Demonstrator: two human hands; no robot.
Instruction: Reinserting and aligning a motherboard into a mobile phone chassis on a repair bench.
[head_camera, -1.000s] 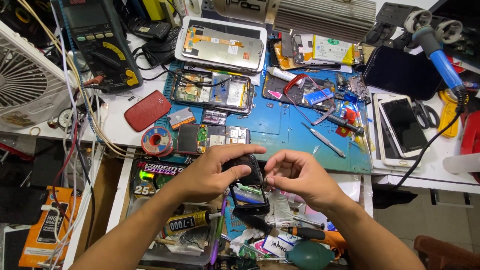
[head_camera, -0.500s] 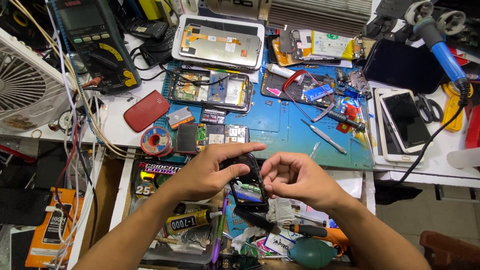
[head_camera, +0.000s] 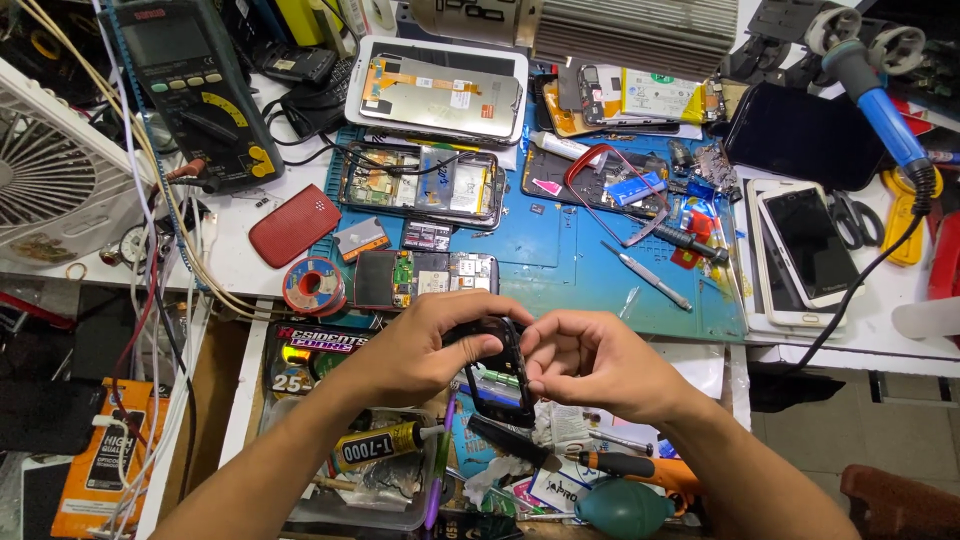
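Item: small black phone frame (head_camera: 505, 370), held in the air above the near edge of the worktop, over an open drawer of clutter.
Left hand (head_camera: 420, 350): grip pinching the frame's left side, thumb on its face.
Right hand (head_camera: 590, 365): grip pinching the right edge, fingertips (head_camera: 535, 350) curled tight against it.

Hazards, as judged: the frame looks thin; too hard a squeeze or twist between the two grips could crack it. A slip would drop it into the drawer among a glue tube (head_camera: 385, 445), a screwdriver (head_camera: 620, 465) and a teal blower bulb (head_camera: 622, 510).

Surroundings: blue mat (head_camera: 560, 255) on a white worktop (head_camera: 230, 265), carrying opened phones, a solder reel (head_camera: 313, 286), tweezers (head_camera: 645, 275). Far left, a multimeter (head_camera: 195, 90) and white fan (head_camera: 50, 170); right, two phones with dark screens and a blue-handled soldering iron (head_camera: 880, 95). A crowded repair bench; cables trail off the left side.
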